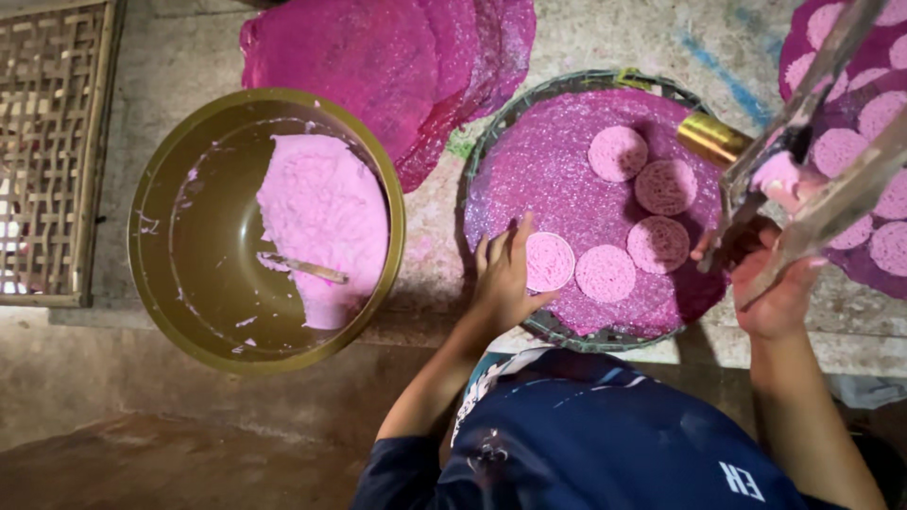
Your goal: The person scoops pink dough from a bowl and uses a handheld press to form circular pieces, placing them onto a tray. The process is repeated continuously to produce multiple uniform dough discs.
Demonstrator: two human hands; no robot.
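My left hand (504, 276) lies with fingers spread on the near edge of a round wire tray (567, 332) covered by a pink mesh mat, fingertips touching a round pink dough disc (550, 262). Several more pink discs (658, 244) lie in a curve on the mat. My right hand (777, 288) grips the handles of a metal press (803, 113) whose brass cylinder (713, 139) hangs over the tray's right side. Pink dough clings to the press near my fingers.
An olive-gold bowl (165, 283) on the left holds a slab of pink dough (321, 212) and a spoon (307, 269). Pink mesh mats (378, 57) are stacked behind. Another mat with discs (874, 123) lies far right, a woven bamboo tray (47, 151) far left.
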